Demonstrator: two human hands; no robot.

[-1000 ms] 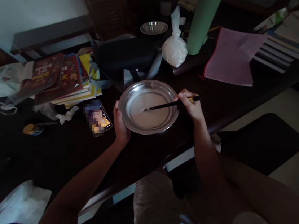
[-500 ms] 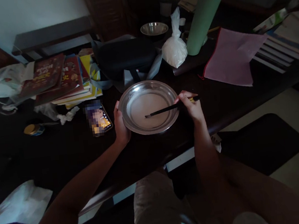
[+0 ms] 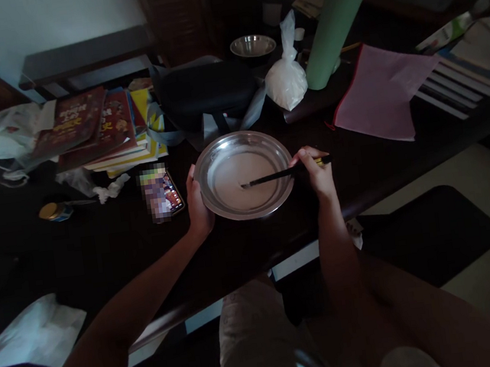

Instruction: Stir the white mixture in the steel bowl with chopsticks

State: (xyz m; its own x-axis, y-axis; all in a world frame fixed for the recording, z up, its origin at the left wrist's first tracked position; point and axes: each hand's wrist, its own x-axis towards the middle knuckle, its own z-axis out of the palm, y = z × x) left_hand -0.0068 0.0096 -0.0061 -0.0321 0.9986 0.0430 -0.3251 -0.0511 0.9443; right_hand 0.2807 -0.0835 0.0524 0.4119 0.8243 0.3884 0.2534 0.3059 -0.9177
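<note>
on dark table (image 3: 101, 249): steel plate (image 3: 230, 209) steadied at rim by curled left hand (image 3: 197, 204); black chopsticks (image 3: 275, 175) pinched in right hand (image 3: 317, 176), tips in pale batter (image 3: 235, 176); stirring apparently underway, next calling for even circular strokes.

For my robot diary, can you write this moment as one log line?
left hand: grips round steel plate rim | right hand: holds thin black stick, tip in whitish liquid

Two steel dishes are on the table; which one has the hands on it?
The wide plate at the table's near edge: the left hand grips its rim and the right hand holds chopsticks in it. The small bowl sits untouched farther back.
</note>
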